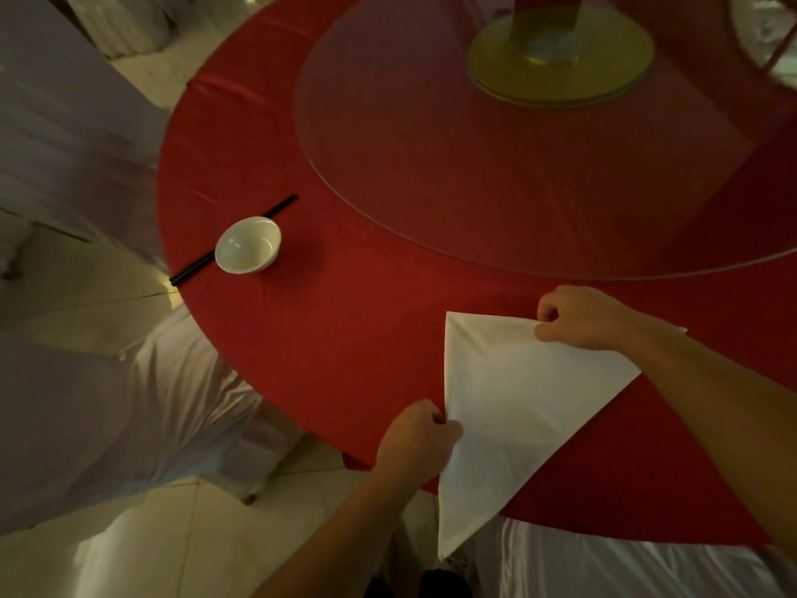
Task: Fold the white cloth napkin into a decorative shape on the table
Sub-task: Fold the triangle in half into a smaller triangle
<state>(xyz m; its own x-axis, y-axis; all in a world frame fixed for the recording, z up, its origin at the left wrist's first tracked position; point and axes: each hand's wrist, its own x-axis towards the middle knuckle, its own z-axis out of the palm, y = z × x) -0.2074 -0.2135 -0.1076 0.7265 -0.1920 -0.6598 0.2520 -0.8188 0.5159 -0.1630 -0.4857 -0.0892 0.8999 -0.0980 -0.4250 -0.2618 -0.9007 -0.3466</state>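
Observation:
The white cloth napkin (513,407) lies folded into a triangle on the red-covered round table (345,338), near its front edge. One point of the triangle hangs off the edge toward me. My left hand (416,440) pinches the napkin's left edge about halfway along. My right hand (582,319) pinches the far edge near the right corner, and its forearm crosses over that corner.
A white bowl (248,246) sits at the table's left rim on black chopsticks (280,207). A glass turntable (517,166) with a gold base (560,62) fills the table's middle. Chairs draped in white cloth (108,403) stand to the left and below.

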